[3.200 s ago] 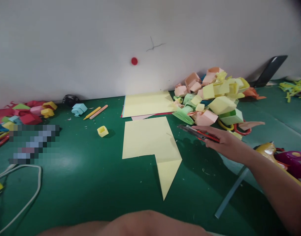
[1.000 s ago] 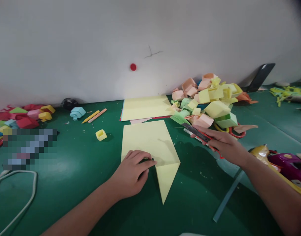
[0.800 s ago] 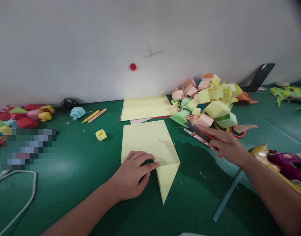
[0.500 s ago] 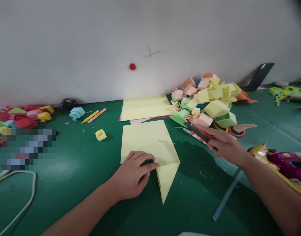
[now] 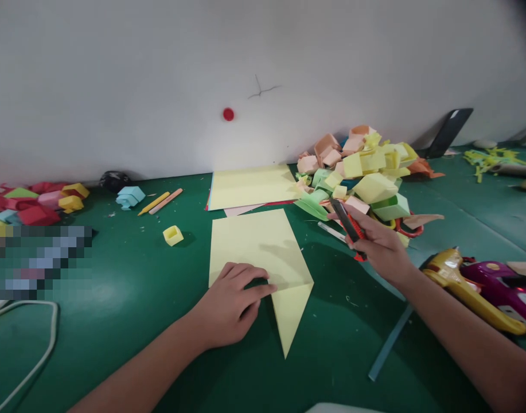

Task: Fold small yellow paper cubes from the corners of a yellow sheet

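A pale yellow sheet of paper [image 5: 254,241] lies on the green table, with a folded, pointed flap [image 5: 291,315] reaching toward me. Spread across the sheet's lower left edge, my left hand [image 5: 234,304] presses down on it; the part under the palm is hidden. My right hand [image 5: 381,246] is raised to the right of the sheet, fingers wrapped round a red and black utility knife [image 5: 351,226]. The knife points up and to the left, apart from the paper. Whether its blade is out cannot be made out.
Folded paper pieces are heaped [image 5: 366,172] at the back right. Behind the sheet is a paper stack [image 5: 252,186]. A small yellow paper box [image 5: 173,235] and two crayon-like sticks [image 5: 159,201] lie left. A hot-glue-gun-like yellow tool [image 5: 469,292] and a blue strip [image 5: 389,344] lie right.
My right hand has moved slightly left and the utility knife has turned more upright. My left hand stays on the paper. The whole view has shifted a little.
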Demonstrator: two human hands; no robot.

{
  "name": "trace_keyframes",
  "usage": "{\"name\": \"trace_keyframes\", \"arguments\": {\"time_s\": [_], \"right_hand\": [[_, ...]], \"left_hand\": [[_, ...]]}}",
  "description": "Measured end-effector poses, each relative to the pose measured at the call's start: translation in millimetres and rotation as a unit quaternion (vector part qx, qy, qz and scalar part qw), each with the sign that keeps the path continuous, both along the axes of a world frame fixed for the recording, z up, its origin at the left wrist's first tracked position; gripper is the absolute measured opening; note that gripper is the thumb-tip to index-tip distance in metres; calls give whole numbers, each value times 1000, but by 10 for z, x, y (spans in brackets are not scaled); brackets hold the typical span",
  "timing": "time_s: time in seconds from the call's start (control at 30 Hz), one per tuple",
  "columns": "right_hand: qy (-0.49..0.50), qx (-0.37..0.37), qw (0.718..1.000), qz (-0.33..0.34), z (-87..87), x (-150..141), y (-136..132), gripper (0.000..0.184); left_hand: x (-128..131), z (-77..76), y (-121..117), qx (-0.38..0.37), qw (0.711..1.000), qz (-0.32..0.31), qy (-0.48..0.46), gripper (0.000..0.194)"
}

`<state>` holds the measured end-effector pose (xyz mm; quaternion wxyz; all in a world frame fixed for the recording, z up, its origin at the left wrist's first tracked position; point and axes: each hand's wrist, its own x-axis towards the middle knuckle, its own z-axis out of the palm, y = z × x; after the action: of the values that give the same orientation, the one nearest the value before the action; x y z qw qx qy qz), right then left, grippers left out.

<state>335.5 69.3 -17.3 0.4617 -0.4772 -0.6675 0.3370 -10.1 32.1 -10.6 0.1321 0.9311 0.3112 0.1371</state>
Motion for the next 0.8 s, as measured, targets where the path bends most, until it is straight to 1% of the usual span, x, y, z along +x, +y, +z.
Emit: {"name": "trace_keyframes", "arguments": {"time_s": [0.1,0.23,0.4,0.53,0.7,0.8], "right_hand": [[28,-12,1000,5,9,-15,-12,75],[21,-4,999,26,-16,20,-14,77],[-7,5,1000,-6,-54,48,-10,84],[-15,14,1000,-21,-66,47,-2,75],[-14,27,1000,-1,-51,59,25,69],[-46,24,998,16,-4,83,33,65]], "left_hand": [[11,15,9,2,1000,-2,3,40],[20,28,11,3,1000,-2,6,42],[18,13,10,6,1000,-5,8,42],[21,15,13,3,1000,-4,9,43],[22,31,11,3,1000,-1,9,43],[21,33,12,-2,1000,0,11,43]]}}
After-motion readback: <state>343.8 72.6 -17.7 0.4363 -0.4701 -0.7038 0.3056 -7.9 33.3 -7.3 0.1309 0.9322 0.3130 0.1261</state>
